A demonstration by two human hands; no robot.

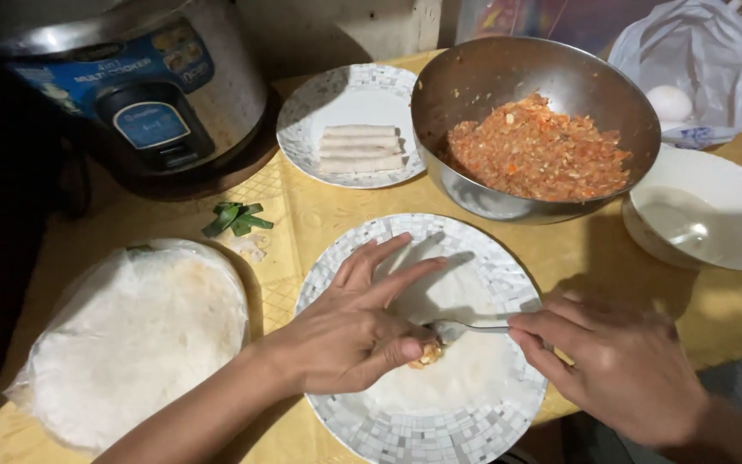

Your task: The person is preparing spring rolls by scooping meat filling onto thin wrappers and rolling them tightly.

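Cooker: a steel multi-cooker (143,86) with a blue front panel stands at the far left of the worktop (337,210) (yellow cloth over it).
Small plate: a mosaic-rimmed plate (302,116) carries four pale rolls (361,148).
Greens: cut leaves (236,219) lie near the cooker.
White bowl: a bowl (714,215) holds clear liquid.
Bag: a plastic bag (706,60) holds an egg (669,102).

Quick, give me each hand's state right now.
Left hand: open, fingers spread on the wrapper, thumb at the filling.
Right hand: closed, holding the fork.
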